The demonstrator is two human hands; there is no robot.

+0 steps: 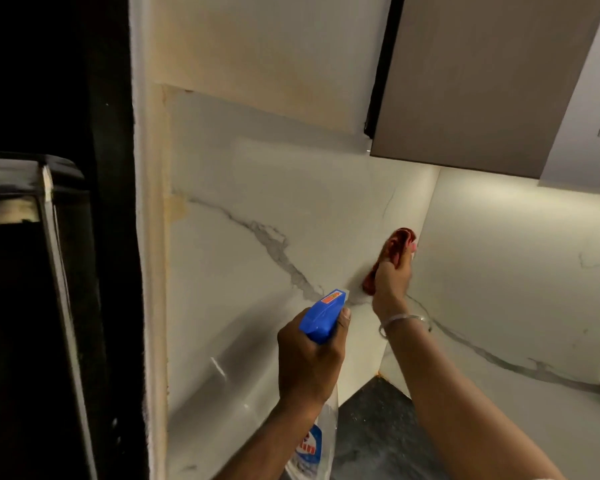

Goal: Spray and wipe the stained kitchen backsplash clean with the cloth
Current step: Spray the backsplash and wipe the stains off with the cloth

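Note:
The white marble backsplash [257, 209] with grey veins fills the middle, meeting a second panel at a corner on the right. My right hand [392, 278] grips a bunched red cloth [397, 244] and holds it against the backsplash close to that corner. My left hand [309, 358] grips a clear spray bottle [323, 315] by its blue trigger head, nozzle aimed at the wall left of the cloth. The bottle's labelled body hangs below my wrist. Yellowish staining runs along the left edge of the backsplash and the wall above it.
A grey upper cabinet [465, 81] hangs over the corner at top right. A tall black appliance [49, 271] stands along the left side. A dark speckled countertop [378, 427] lies below between my forearms.

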